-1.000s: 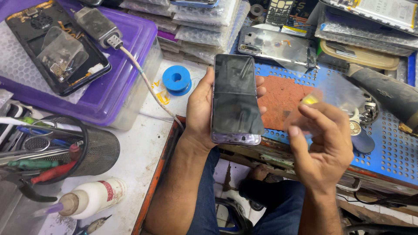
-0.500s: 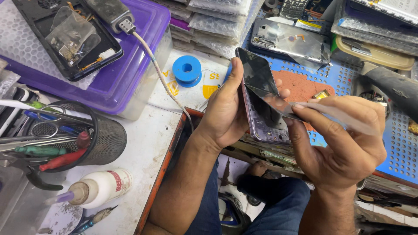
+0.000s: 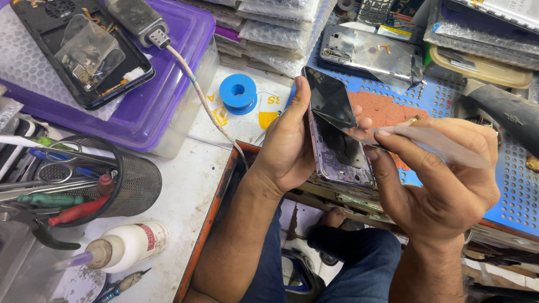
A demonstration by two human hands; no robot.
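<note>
Centrally, phone: a slim smartphone (image 3: 337,143) with a lilac frame was held upright-tilted above the bench edge, its dark screen panel lifted away from the top end.
Left hand: the left hand (image 3: 286,143) was wrapped around the phone's left side, thumb along the edge, fingers closed behind it.
Right hand: the right hand (image 3: 443,179) pinched a thin translucent plastic sheet (image 3: 438,143), whose tip lay at the gap under the raised panel; whether it touched the frame was unclear.
Work mat: a blue perforated mat (image 3: 516,185) lay behind the hands, bearing a reddish pad (image 3: 387,109).
Spool: a blue spool (image 3: 238,93) sat just left of the phone.
Tool cup: a black mesh cup (image 3: 132,182) held scissors and screwdrivers.
Glue bottle: a white bottle (image 3: 126,247) lay on its side near the cup.
Storage box: a purple-lidded box (image 3: 168,84) carried an opened phone back (image 3: 84,50).
</note>
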